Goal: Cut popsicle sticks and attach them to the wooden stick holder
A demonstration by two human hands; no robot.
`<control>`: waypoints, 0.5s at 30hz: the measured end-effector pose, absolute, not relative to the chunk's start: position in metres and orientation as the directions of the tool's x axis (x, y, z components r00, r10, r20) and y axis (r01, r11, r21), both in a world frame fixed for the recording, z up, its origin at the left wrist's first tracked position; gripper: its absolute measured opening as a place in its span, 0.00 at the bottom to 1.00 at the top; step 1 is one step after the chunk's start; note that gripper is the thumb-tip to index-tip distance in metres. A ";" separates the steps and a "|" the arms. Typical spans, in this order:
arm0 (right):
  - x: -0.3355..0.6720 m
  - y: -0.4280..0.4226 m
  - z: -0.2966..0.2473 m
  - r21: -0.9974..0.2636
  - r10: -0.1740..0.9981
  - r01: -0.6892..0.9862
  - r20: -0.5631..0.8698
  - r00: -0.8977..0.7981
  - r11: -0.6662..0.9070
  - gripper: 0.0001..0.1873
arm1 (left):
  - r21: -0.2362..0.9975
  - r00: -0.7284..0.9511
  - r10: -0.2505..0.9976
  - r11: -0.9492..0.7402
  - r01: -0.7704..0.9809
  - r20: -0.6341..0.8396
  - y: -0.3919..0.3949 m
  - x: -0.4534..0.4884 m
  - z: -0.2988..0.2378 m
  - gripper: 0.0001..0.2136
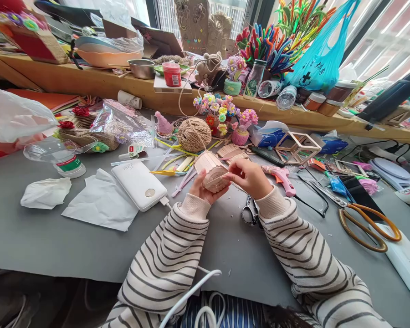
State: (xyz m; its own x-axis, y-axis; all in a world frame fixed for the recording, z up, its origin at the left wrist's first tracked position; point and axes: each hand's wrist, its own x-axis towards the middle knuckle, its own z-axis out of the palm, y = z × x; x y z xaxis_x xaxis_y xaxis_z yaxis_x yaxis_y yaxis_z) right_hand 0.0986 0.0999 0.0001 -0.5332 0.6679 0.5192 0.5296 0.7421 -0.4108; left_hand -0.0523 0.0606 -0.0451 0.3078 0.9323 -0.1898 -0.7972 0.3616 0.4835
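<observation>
My left hand [205, 189] is wrapped round a small wooden pot [210, 168] covered with flat wooden sticks, its round end tilted toward me. At the pot's right edge my right hand [244, 175] is closed in a pinch; whatever lies between its fingertips is too small to make out. Just behind the pot sits a ball of twine [194, 134]. Loose flat wooden sticks [230, 152] lie beyond my right hand, and a pink glue gun [280, 178] rests to its right. A pair of glasses [249, 214] lies below my right wrist.
A white power bank [139, 185] and a paper tissue [100, 200] lie to the left. Large scissors [365, 223] and a wooden stick frame [299, 148] are on the right. A white cable [191, 296] runs near my lap. Crochet flowers [215, 107] stand at the back.
</observation>
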 end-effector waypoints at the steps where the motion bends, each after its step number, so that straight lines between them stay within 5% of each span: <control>1: 0.098 0.099 0.000 -0.397 0.664 0.537 0.530 -0.528 0.744 0.15 | 0.486 0.312 0.932 0.363 -0.795 -0.185 0.060 -0.052 -0.044 0.18; 15: 0.094 0.095 0.001 -0.361 0.647 0.553 0.568 -0.508 0.751 0.13 | 0.499 0.282 0.923 0.380 -0.779 -0.261 0.062 -0.047 -0.042 0.13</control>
